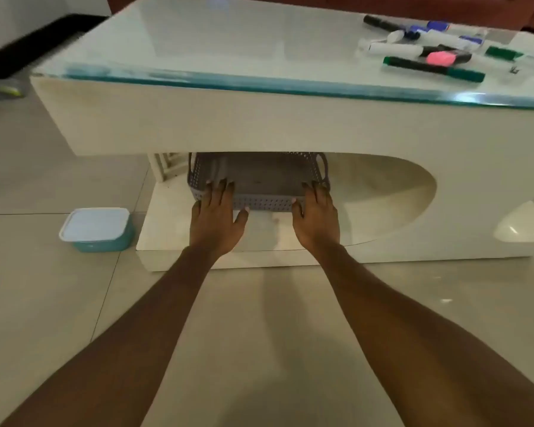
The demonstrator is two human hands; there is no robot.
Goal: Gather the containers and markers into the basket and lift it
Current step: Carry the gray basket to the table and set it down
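Gripping the basket [269, 203] under overhanging table [198, 118], left hand [215, 220] and right hand [316, 220]; container [96, 229] beside, markers [432, 67] atop.

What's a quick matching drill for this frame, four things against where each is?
1 grey basket
2 teal lidded container
3 long green marker
4 left hand

A on the glass tabletop
B on the floor tiles
C on the table's lower shelf
D gripping the basket's front rim

Pairs: 1-C, 2-B, 3-A, 4-D

Dim, soft, wide-angle edge distortion
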